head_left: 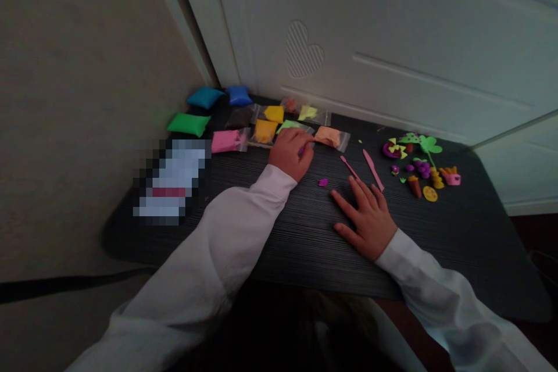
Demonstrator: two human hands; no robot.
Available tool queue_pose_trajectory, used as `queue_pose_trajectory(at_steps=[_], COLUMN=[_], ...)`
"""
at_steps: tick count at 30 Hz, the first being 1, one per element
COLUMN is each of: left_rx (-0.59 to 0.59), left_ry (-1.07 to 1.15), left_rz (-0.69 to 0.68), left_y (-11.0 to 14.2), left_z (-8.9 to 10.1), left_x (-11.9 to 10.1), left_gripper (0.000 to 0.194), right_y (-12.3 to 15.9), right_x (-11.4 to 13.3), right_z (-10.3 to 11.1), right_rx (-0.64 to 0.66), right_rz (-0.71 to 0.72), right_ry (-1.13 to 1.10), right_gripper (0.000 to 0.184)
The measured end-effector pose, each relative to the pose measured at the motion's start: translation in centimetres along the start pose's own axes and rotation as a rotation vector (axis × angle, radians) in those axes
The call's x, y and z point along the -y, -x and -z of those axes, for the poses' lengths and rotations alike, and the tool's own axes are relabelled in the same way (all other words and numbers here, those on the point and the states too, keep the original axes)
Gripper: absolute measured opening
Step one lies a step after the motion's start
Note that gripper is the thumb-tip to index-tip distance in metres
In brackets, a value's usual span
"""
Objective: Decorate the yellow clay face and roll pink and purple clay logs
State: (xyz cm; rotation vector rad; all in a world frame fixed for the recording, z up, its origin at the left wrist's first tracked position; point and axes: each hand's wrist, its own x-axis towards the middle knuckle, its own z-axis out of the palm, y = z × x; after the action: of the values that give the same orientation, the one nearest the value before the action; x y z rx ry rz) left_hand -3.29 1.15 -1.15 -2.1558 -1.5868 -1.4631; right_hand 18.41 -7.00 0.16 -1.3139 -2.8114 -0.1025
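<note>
Pixelated screen [172, 186] left of the left grip, toward the wearer; any writing on it is blurred out.

Left grip [291, 154]: narrow, fingers bent down, thumb close to the index finger. Purple bit [301, 150] shows in the gap; cannot tell if it is pinched or just behind. Knuckles overlap the pale green packet [288, 126].

Right grip [367, 218]: wide, fingers spread, palm down at the tabletop [305, 250], nothing held. Index fingertip at the near end of the pink stick [349, 166]; cannot tell if touching. Pink knife [372, 170] just beyond the fingers.

Purple lump [323, 182] lies on the tabletop between the two grips, just beyond the right thumb and index, apart from both.

Around the left grip: peach packet [328, 136] just right, orange packet [265, 131] left, pink packet [225, 140] farther left, yellow packet [274, 114] beyond. Green pouch [189, 124], teal pouch [204, 97] and blue pouch [239, 95] well left and beyond.

Right of the right grip and beyond: small models, including pink-cup fries [450, 176], yellow disc [430, 193], purple cluster [422, 169], green clover [429, 144].
</note>
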Motion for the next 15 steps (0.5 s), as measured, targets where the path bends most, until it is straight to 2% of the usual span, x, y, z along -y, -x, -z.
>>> queue_pose_trajectory(at_steps=[6,15], left_rx=[0.002,-0.012], left_ry=[-0.001,0.028], left_rz=[-0.006,-0.02], left_y=[-0.02,0.1], left_z=[0.0,-0.03], left_x=[-0.1,-0.02], left_gripper=[0.016,0.016], right_y=[0.07,-0.08], right_x=[-0.37,0.06], right_z=[-0.02,0.36], right_rx=[-0.016,0.042], right_rz=[0.016,0.074], right_ry=[-0.03,-0.03], right_gripper=[0.056,0.054])
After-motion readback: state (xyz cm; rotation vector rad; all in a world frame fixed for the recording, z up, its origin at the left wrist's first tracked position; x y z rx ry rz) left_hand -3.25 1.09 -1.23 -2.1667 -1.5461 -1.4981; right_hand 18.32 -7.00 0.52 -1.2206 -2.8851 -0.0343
